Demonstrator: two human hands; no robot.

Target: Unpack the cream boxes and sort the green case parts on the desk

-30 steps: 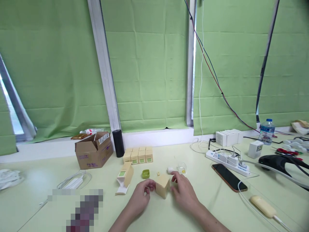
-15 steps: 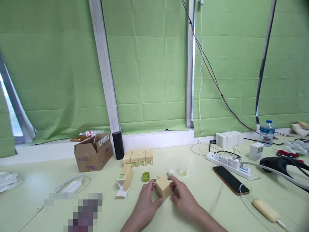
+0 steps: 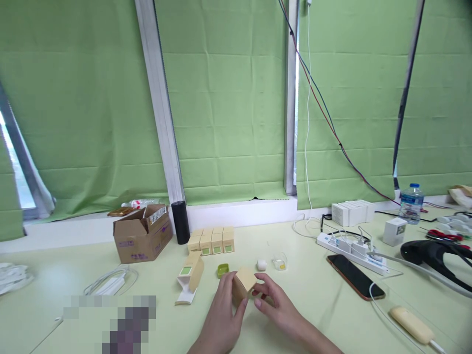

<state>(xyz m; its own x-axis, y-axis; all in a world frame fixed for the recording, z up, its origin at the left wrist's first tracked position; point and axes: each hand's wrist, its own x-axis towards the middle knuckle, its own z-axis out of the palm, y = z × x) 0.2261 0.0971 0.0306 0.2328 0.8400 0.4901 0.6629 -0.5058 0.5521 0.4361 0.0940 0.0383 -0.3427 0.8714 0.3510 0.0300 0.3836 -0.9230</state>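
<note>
A small tan cardboard box (image 3: pixel 245 281) is held at the middle front of the table, its closed top facing up. My left hand (image 3: pixel 224 309) grips its left and near sides between thumb and fingers. Curled at the right side of the box, my right hand (image 3: pixel 276 302) has its fingertips by the box edge, thumb apart from the fingers. Just beyond are a green square dish (image 3: pixel 222 270), a small white cylinder (image 3: pixel 261 265) and a clear cup (image 3: pixel 280 261) with something yellow in it. An opened tan box (image 3: pixel 191 273) lies to the left.
Several tan boxes (image 3: pixel 212 241) stand in a row behind, near a black cylinder (image 3: pixel 180 222) and a brown carton (image 3: pixel 143 236). To the right are a power strip (image 3: pixel 352 253), a phone (image 3: pixel 355 276), a cream-coloured device (image 3: pixel 411 324) and cables.
The small box has moved slightly left and is turned and tilted in my left hand. My right hand has shifted a little, with its thumb nearer the box.
</note>
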